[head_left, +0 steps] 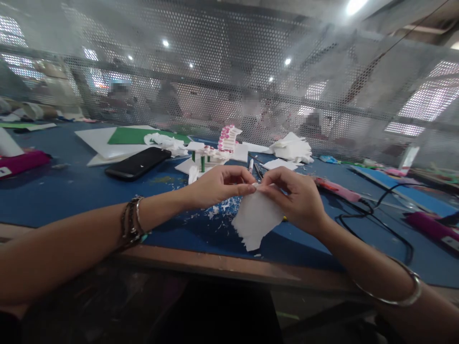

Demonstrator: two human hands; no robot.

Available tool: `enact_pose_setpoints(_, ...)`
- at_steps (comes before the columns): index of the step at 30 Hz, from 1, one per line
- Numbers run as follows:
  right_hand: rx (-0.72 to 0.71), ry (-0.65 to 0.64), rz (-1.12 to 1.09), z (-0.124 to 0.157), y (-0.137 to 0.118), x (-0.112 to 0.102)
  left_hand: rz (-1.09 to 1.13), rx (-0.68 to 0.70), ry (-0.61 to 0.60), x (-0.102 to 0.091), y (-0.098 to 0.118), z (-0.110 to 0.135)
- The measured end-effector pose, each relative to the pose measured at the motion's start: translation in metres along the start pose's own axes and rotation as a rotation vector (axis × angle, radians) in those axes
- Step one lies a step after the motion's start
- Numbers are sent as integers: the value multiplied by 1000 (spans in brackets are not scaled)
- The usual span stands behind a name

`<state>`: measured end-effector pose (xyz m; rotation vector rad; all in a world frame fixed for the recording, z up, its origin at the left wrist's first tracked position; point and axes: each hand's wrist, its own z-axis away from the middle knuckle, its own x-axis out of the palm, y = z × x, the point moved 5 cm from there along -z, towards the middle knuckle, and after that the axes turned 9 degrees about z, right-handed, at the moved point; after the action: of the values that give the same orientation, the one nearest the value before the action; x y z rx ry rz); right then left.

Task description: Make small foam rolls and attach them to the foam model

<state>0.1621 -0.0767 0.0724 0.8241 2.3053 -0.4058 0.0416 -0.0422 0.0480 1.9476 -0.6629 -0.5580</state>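
A torn-edged piece of white tissue paper hangs from my fingertips above the front of the blue table. My left hand pinches its top edge between thumb and finger. Right beside it, my right hand pinches the same edge, so the two sets of fingertips almost meet. Small white paper scraps lie scattered below and left of the sheet. Just behind my hands are a white pen and a small white model with green posts.
A black phone lies left, before green card. A stack of white paper sits behind. To the right are a pink glue gun and its black cable. A perforated metal screen rises beyond the blue table.
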Motion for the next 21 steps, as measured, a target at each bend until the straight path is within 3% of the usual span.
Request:
enact_pose_setpoints(10, 169, -97, -212, -1, 4, 7, -124, 113, 0, -1, 7, 1)
enact_pose_setpoints(16, 211, 84, -188, 4, 7, 5, -383, 255, 202, 3, 14, 9)
enact_pose_setpoints(21, 83, 240, -34, 7, -6, -4, -425, 291, 259, 13, 19, 17)
